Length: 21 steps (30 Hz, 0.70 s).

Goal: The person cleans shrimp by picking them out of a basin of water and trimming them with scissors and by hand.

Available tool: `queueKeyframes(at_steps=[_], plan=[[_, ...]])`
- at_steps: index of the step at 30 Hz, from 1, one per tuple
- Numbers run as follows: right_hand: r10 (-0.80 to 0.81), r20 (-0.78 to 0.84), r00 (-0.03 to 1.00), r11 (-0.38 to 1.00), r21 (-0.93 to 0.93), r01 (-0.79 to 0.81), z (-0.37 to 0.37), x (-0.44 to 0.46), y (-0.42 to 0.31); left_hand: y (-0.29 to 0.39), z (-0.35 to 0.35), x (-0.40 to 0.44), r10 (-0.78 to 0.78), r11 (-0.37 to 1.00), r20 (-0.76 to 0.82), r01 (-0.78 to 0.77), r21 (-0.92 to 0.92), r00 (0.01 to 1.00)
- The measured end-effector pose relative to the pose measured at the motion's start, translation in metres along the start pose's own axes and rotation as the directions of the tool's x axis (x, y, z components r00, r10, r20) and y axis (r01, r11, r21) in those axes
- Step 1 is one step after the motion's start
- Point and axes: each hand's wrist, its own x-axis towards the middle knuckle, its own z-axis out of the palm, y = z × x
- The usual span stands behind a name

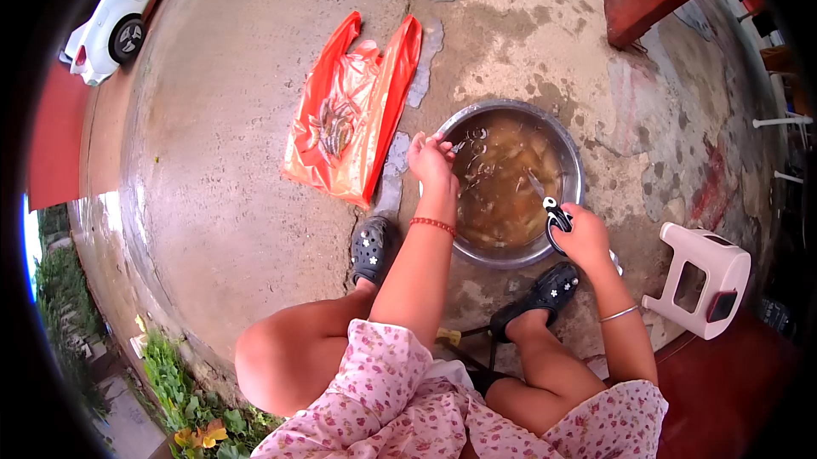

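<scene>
Concrete (pixel 238 119) bears the basin (pixel 581 178). My right grip (pixel 585 238) wraps scissors (pixel 557 219) slanting tip-forward and left; my left grip (pixel 432 161) curls, contents unclear.

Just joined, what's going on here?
A person's right hand holds scissors, blades pointing over a metal basin of murky brown water. The left hand is at the basin's near-left rim, fingers curled; whether it grips something is unclear. Beside the basin, a red plastic bag lies on the ground with a small greyish heap in or on it.
</scene>
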Motion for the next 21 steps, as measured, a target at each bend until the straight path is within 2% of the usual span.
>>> queueKeyframes(at_steps=[2, 5, 6, 8, 10, 11, 12, 13, 16, 17, 18, 19, 20, 21], plan=[[-0.021, -0.021, 1.000, 1.000, 0.001, 0.022, 0.001, 0.001, -0.007, 0.003, 0.009, 0.020, -0.049, 0.995, -0.069, 0.043, -0.095, 0.996], [-0.059, -0.091, 0.994, 0.998, 0.022, 0.062, 0.001, 0.000, -0.007, 0.035, 0.012, 0.053, 0.065, 0.981, -0.019, -0.068, -0.181, 0.998], [-0.050, -0.077, 0.996, 0.997, 0.059, 0.055, -0.002, -0.001, -0.008, 0.056, 0.012, 0.063, 0.110, 0.975, -0.070, -0.121, -0.186, 0.992], [-0.039, -0.061, 0.997, 0.995, 0.093, 0.045, -0.006, -0.004, -0.008, 0.091, 0.000, 0.083, 0.309, 0.951, -0.026, -0.309, -0.007, 0.951], [-0.040, -0.095, 0.995, 0.996, 0.079, 0.048, -0.003, -0.002, 0.002, 0.126, -0.003, 0.090, 0.365, 0.931, -0.043, -0.366, -0.009, 0.930], [-0.048, -0.124, 0.991, 0.996, 0.067, 0.057, -0.002, -0.001, 0.007, 0.137, -0.006, 0.093, 0.415, 0.909, -0.075, -0.411, 0.061, 0.907], [-0.045, -0.141, 0.989, 0.996, 0.072, 0.056, -0.002, 0.000, 0.010, 0.144, -0.023, 0.122, 0.485, 0.825, -0.070, -0.429, 0.367, 0.872], [-0.032, -0.139, 0.990, 0.997, 0.071, 0.042, -0.003, 0.000, 0.012, 0.145, -0.045, 0.159, 0.624, 0.512, -0.043, -0.367, 0.776, 0.780], [0.024, -0.111, 0.994, 0.999, 0.036, -0.020, -0.008, 0.003, 0.016, 0.147, -0.029, 0.109, 0.380, 0.404, 0.029, -0.194, 0.894, 0.925], [0.030, -0.110, 0.993, 0.999, 0.033, -0.027, -0.008, 0.005, 0.017, 0.127, -0.020, 0.097, 0.660, 0.125, 0.058, -0.186, 0.974, 0.749], [0.024, -0.064, 0.998, 0.999, -0.037, -0.026, -0.007, 0.007, 0.017, 0.112, -0.014, 0.081, 0.719, -0.115, 0.319, -0.347, 0.931, 0.617], [0.020, -0.016, 1.000, 0.994, -0.106, -0.022, -0.007, 0.008, 0.017, 0.087, -0.004, 0.063, 0.815, -0.331, 0.515, -0.517, 0.790, 0.265], [0.025, 0.022, 0.999, 0.985, -0.169, -0.021, -0.002, 0.011, 0.020, 0.069, 0.005, 0.047, 0.754, -0.334, 0.610, -0.657, 0.676, 0.244], [0.032, 0.024, 0.999, 0.985, -0.172, -0.027, 0.001, 0.010, 0.021, 0.047, 0.012, 0.027, 0.640, -0.127, 0.634, -0.753, 0.645, 0.435]])
